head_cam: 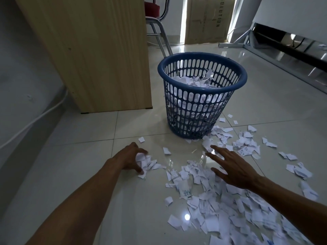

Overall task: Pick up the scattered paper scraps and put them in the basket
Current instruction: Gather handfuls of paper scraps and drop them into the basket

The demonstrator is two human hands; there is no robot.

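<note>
Floor [70, 174] of pale tile carries a blue slotted basket [201, 55], upright and over half full of white paper. More paper scraps [221, 200] lie strewn in front of it and to its right. The left hand [131, 157] curls round a small bunch of them on the floor. The right hand [231, 168] hovers above the scatter, fingers spread, holding nothing.

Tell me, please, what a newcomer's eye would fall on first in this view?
The blue basket stands mid-frame on the tiled floor, partly filled with white paper. Paper scraps lie scattered from its base across the lower right of the floor. In front, the left hand grips a clump of scraps while the right hand spreads open over the pile.
</note>
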